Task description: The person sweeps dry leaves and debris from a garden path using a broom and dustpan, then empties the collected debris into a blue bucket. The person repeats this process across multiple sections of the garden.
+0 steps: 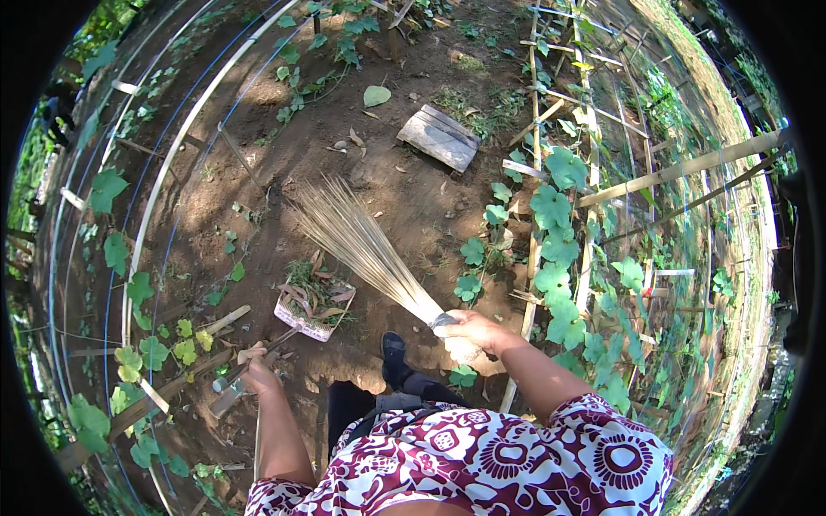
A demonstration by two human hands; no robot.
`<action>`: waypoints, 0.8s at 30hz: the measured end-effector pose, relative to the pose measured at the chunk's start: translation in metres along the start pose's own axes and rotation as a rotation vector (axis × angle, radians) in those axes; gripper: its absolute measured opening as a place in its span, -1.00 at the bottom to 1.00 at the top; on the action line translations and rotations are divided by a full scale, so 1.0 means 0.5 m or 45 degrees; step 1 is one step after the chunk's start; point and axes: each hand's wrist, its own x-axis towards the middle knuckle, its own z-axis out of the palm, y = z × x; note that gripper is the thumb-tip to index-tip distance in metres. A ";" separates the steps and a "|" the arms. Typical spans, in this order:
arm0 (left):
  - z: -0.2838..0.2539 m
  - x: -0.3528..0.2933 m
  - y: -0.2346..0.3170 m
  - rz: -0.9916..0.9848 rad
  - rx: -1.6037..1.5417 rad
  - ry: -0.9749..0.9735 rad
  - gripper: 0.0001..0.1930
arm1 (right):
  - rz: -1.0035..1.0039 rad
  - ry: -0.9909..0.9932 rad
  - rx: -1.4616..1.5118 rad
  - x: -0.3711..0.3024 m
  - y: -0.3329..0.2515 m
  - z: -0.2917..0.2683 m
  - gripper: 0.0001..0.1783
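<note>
My right hand (469,332) is closed round the bound end of a stick broom (361,245). The broom's long, pale bristles fan out forward and to the left, over the soil. At the lower left my left hand (257,371) grips the thin handle of a dustpan (303,326). The pan is pale pink with a slotted edge, and a heap of dry leaves and green grass (311,291) lies in it. Below my left hand a flat, greyish piece (229,398) sticks out; I cannot tell whether it belongs to the handle.
A weathered wooden board (440,138) lies ahead on the brown soil. Bamboo trellis poles (535,224) with leafy vines (557,258) run along the right. Curved poles and blue strings (163,172) line the left. My dark shoe (394,357) stands between them.
</note>
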 end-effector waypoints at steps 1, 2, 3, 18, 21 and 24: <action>0.028 0.012 0.013 -0.024 0.001 -0.005 -0.86 | -0.032 0.042 -0.037 0.002 -0.009 -0.003 -0.63; 0.059 0.025 0.025 -0.033 -0.017 -0.017 -0.84 | -0.073 0.080 -0.070 0.003 -0.018 -0.007 -0.62; 0.088 0.039 0.037 -0.043 -0.032 -0.030 -0.82 | -0.086 0.113 -0.056 0.006 -0.026 -0.010 -0.65; 0.610 0.215 0.182 -0.142 -0.183 -0.274 -0.86 | -0.175 0.323 0.065 0.074 -0.187 -0.029 -0.63; 0.707 0.236 0.192 -0.138 -0.128 -0.327 -0.88 | -0.236 0.395 0.017 0.091 -0.231 -0.066 -0.62; 0.801 0.250 0.202 -0.163 -0.153 -0.312 -0.88 | -0.255 0.394 0.037 0.097 -0.279 -0.120 -0.60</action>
